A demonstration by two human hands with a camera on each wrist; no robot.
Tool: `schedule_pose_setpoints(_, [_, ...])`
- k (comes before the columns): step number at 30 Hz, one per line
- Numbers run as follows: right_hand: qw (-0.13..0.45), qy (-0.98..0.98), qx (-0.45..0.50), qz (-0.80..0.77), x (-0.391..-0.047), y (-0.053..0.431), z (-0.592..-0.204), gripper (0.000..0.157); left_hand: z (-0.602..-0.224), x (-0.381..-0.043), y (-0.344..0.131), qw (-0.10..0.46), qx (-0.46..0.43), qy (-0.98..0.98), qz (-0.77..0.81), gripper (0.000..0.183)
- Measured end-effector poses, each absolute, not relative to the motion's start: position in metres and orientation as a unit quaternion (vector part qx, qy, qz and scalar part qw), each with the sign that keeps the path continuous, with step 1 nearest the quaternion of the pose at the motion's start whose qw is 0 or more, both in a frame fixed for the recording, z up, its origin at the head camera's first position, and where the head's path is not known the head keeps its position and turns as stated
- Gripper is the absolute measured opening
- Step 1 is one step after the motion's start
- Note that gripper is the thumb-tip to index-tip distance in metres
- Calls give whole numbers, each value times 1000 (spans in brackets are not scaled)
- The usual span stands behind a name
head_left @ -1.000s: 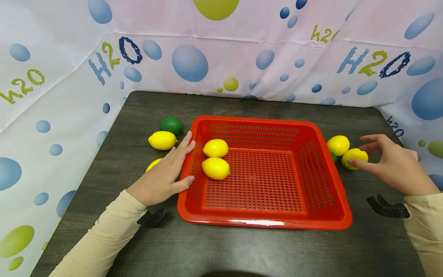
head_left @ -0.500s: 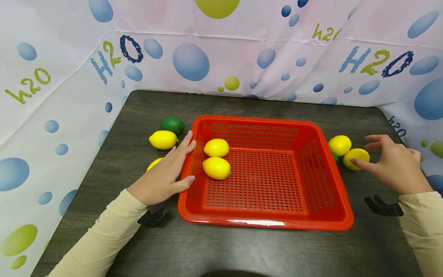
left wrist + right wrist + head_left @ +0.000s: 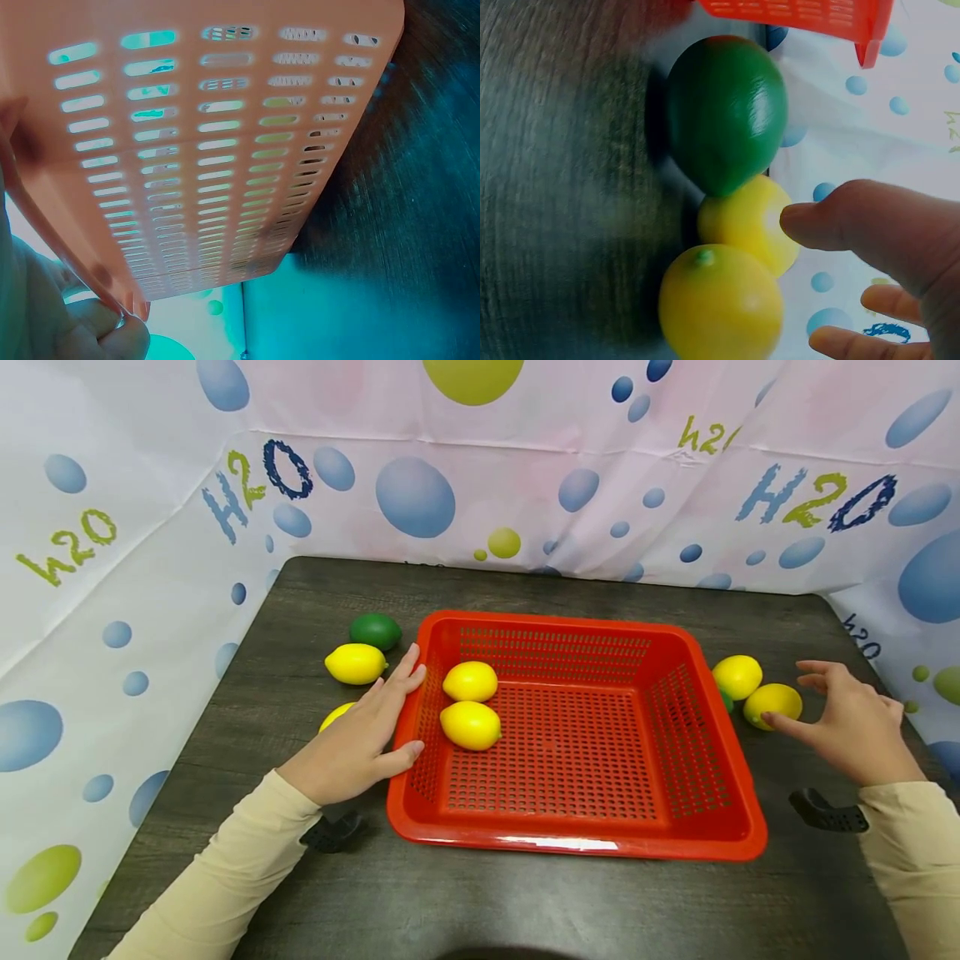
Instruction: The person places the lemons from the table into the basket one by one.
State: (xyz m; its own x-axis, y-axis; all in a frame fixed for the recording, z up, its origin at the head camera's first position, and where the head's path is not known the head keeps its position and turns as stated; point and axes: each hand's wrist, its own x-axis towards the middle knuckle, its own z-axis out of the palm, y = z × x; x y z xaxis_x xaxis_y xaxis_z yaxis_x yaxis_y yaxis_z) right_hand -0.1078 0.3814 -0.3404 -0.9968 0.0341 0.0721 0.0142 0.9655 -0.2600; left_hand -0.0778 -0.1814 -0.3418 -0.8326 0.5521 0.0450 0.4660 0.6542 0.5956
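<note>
In the head view my left hand (image 3: 358,741) rests on the left rim of a red perforated plastic basket (image 3: 570,846), its fingers fairly straight. Inside the basket, near that side, lie two yellow lemons, a rear lemon (image 3: 470,682) and a front lemon (image 3: 471,725). My right hand (image 3: 858,727) hovers beside a lemon (image 3: 774,706) right of the basket, thumb and fingers spread, holding nothing. Another lemon (image 3: 737,677) sits just behind it. A green lime (image 3: 727,112), mostly hidden by the basket in the head view, shows fully in the right wrist view.
Left of the basket, a green lime (image 3: 376,632) and a lemon (image 3: 356,663) lie on the dark wooden table (image 3: 300,602). A further lemon (image 3: 335,716) is partly covered by my left hand. A bubble-patterned sheet (image 3: 510,485) hangs behind and at the sides.
My right hand has shifted slightly to the right and toward me, its fingertips a little farther from the lemon. My left hand and the basket stay in place.
</note>
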Motion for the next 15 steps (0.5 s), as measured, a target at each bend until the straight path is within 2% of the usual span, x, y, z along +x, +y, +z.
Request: schedule_pose_setpoints(15, [18,-990,-22,140,-111,389,-353,88,-343,-77,-181,68,282,906,307,84])
